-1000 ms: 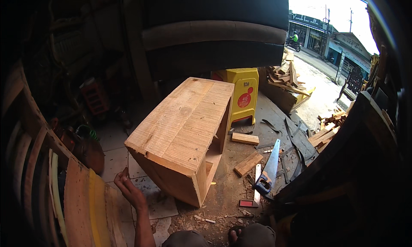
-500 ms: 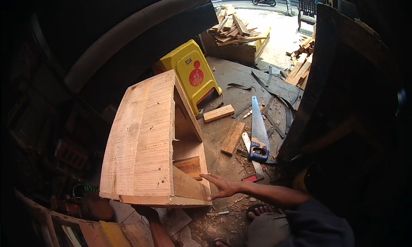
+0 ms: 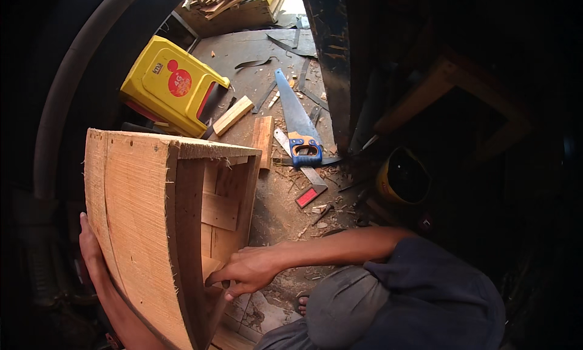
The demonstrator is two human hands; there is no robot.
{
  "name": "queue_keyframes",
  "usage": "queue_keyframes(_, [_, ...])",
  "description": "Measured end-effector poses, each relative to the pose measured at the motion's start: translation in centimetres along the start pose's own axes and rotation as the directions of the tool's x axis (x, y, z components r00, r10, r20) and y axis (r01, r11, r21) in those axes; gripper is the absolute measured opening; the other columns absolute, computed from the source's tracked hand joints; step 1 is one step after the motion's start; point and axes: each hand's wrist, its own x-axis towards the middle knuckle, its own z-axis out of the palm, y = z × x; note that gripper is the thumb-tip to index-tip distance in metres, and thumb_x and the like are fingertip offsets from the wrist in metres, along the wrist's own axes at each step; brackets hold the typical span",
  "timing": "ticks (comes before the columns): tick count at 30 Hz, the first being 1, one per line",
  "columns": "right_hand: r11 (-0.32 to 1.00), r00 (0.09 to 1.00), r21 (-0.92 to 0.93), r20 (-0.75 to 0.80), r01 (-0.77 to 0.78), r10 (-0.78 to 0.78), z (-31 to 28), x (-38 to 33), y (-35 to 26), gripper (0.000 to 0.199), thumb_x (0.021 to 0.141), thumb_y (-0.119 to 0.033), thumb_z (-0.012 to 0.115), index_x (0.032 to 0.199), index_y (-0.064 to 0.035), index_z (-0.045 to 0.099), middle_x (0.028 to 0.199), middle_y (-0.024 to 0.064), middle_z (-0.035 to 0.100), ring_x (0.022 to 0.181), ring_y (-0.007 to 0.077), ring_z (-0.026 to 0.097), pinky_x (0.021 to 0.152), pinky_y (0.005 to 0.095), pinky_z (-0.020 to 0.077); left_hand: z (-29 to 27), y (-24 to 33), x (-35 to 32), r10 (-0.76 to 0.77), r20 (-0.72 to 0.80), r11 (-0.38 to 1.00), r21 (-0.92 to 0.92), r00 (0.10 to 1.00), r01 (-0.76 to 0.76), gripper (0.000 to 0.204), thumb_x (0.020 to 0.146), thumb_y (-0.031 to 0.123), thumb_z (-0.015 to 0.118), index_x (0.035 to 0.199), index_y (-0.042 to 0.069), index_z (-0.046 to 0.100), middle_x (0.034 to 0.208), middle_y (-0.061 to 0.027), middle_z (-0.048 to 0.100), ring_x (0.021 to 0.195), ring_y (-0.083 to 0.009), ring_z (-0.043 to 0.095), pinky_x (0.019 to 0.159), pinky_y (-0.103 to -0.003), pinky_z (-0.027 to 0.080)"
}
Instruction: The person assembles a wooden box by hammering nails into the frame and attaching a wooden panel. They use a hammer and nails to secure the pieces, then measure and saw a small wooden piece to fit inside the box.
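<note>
A box of pale, rough-sawn boards (image 3: pixel 136 219) stands tilted in front of me on the left, its open side facing right. My left hand (image 3: pixel 91 243) lies along the box's outer left side with the fingers stretched out; part of that hand is hidden behind the board. At the lower edge of the opening, my right hand (image 3: pixel 249 270) bends its fingers over the rim, the thumb apart on the near side. Inside the box, a short cross board (image 3: pixel 220 211) shows against the inner wall.
Beyond the box lie a handsaw (image 3: pixel 297 116), a try square (image 3: pixel 308 195) and wood offcuts (image 3: pixel 262 140) among shavings. A yellow plastic stool (image 3: pixel 173 85) rests at the far left. A bucket (image 3: pixel 402 177) stands at right, beside a dark upright panel (image 3: pixel 328 58).
The box has been turned and lowered toward me, showing more of its inside. My left hand has come from beneath it to its left side. The view has swung right and down.
</note>
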Motion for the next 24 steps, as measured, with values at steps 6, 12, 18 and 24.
queue_keyframes(6, [0.879, 0.857, -0.092, -0.291, -0.468, 0.426, -2.9, -19.7, 0.6, 0.034, 0.101, -0.034, 0.063, 0.123, -0.0076, 0.066, 0.105, 0.0164, 0.073, 0.097, 0.0384, 0.07, 0.08, 0.05, 0.0544, 10.3, 3.6, 6.0, 0.141, 0.036, 0.839, 0.525, 0.989, -0.139, 0.079, 0.104, 0.066, 0.033, 0.126, -0.001, 0.07, 0.116, -0.0182, 0.074, 0.109, -0.0327, 0.069, 0.099, -0.042, 0.048])
queue_keyframes(12, [0.098, -0.21, 0.324, -0.785, -0.941, 0.583, -1.3, -37.0, 0.9, 0.022, 0.1, -0.018, 0.056, 0.106, -0.0022, 0.07, 0.099, 0.023, 0.073, 0.096, 0.0398, 0.072, 0.086, 0.0502, 0.0558, 9.8, 2.6, 9.9, 0.129, -0.055, 0.766, 0.639, 0.99, -0.065, 0.077, 0.104, 0.065, 0.034, 0.126, 0.0, 0.07, 0.116, -0.0181, 0.074, 0.109, -0.0333, 0.068, 0.099, -0.043, 0.048])
queue_keyframes(18, [-0.139, -0.151, 0.073, -0.682, -0.988, 0.715, -1.3, -38.6, 5.0, 0.022, 0.094, -0.011, 0.055, 0.101, -0.004, 0.074, 0.104, 0.0211, 0.075, 0.096, 0.0364, 0.074, 0.084, 0.0486, 0.0597, 8.9, 0.2, 11.5, 0.099, -0.12, 0.743, 0.67, 0.988, 0.007, 0.075, 0.104, 0.064, 0.034, 0.126, 0.001, 0.07, 0.116, -0.018, 0.074, 0.11, -0.034, 0.068, 0.099, -0.043, 0.048])
queue_keyframes(24, [-0.145, -0.041, -0.13, -0.589, -0.981, 0.807, -2.9, -37.8, 9.8, 0.017, 0.088, -0.011, 0.063, 0.095, -0.0051, 0.077, 0.102, 0.0161, 0.077, 0.097, 0.0316, 0.075, 0.08, 0.047, 0.0606, 7.2, -0.4, 11.4, 0.107, -0.173, 0.727, 0.685, 0.979, 0.041, 0.074, 0.104, 0.063, 0.034, 0.126, 0.002, 0.07, 0.116, -0.0179, 0.074, 0.11, -0.0346, 0.068, 0.099, -0.043, 0.048])
